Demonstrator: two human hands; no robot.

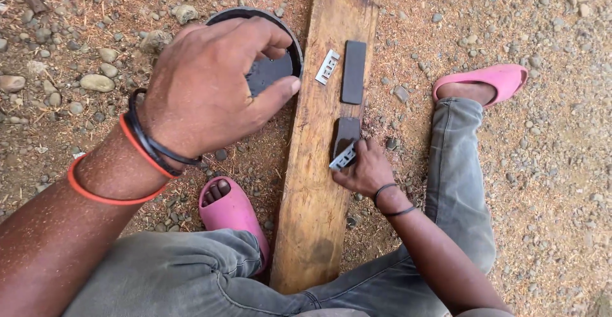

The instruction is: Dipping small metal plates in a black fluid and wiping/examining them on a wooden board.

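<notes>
Sharpening looks in hand: right hand [364, 169] pinches small slotted metal blade [344, 156] against dark rectangular whetstone [347, 132] on wooden plank [315, 183], left hand [213, 84] dips fingers into round black bowl [271, 68], probably fetching water.

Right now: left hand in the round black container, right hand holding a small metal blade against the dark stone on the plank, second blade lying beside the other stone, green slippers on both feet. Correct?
One thing is off: the slippers are pink, not green, as the head view shows. The rest stands: left hand in the round black container, right hand holding a small metal blade against the dark stone on the plank, second blade beside the other stone.
</notes>
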